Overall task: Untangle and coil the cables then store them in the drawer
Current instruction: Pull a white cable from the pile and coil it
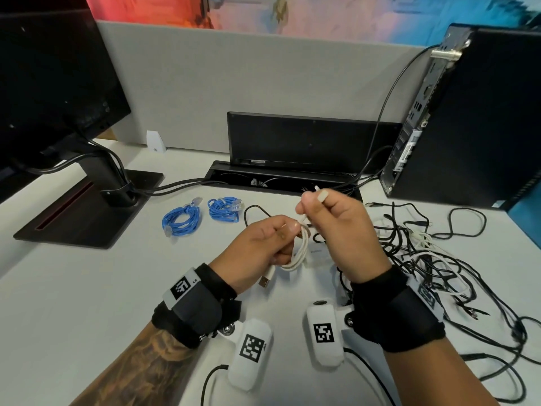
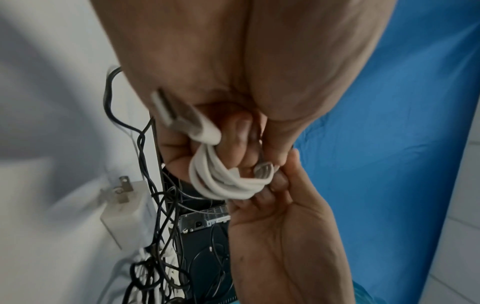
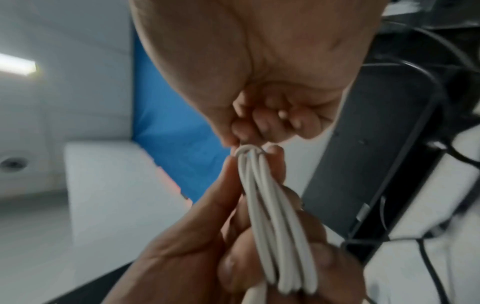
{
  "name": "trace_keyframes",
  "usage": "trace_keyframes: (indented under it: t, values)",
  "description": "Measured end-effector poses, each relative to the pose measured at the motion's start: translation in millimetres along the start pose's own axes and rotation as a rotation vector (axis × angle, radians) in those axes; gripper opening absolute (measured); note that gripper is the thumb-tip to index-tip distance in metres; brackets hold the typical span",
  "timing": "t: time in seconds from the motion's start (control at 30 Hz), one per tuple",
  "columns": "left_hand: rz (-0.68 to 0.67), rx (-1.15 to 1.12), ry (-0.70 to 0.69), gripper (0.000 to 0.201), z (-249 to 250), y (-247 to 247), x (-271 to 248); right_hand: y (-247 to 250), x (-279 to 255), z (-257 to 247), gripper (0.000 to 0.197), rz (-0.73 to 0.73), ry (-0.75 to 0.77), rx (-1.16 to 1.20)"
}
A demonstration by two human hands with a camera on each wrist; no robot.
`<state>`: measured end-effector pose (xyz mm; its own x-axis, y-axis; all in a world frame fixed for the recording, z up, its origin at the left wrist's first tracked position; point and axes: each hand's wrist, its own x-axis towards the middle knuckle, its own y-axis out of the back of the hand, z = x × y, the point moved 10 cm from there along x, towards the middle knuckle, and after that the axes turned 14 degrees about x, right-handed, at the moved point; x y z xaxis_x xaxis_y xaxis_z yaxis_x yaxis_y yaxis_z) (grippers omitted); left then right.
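Note:
My left hand [image 1: 273, 240] grips a small coil of white USB cable [image 1: 301, 253] above the desk; its USB plug [image 1: 265, 281] hangs below the palm. My right hand [image 1: 314, 206] pinches the cable's free end just above the coil and holds it where it wraps round the bundle. The left wrist view shows the white coil [image 2: 223, 181] looped over the fingers, with the plug [image 2: 179, 117] sticking out. The right wrist view shows the coil strands [image 3: 272, 216] gathered under a wrap [image 3: 248, 150]. Two coiled blue cables [image 1: 181, 221] [image 1: 224, 209] lie on the desk at left. No drawer is in view.
A tangle of black and white cables [image 1: 424, 253] spreads over the desk at right, with a white charger block [image 2: 124, 207] among them. A monitor stand [image 1: 87, 206] is at left, a computer tower [image 1: 474, 118] at right, and an open cable tray [image 1: 281, 180] behind my hands.

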<state>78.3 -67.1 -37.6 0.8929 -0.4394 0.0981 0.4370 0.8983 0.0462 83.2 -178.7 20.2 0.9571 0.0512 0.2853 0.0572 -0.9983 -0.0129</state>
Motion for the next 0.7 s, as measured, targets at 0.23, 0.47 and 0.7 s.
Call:
trace_keyframes:
  t: [0.23, 0.47, 0.7]
  values:
    - [-0.038, 0.132, -0.024, 0.045, 7.2, -4.8, -1.0, 36.6, 2.5, -24.0, 0.03, 0.195, 0.21, -0.013]
    - [0.029, 0.283, -0.037, 0.023, 11.9, 15.0, -3.9, 27.0, 2.4, -5.8, 0.025, 0.169, 0.082, 0.166]
    - [0.252, -0.063, -0.042, 0.02, 10.8, 47.0, -1.4, -4.5, 3.1, 8.1, 0.013, -0.166, -0.018, 0.032]
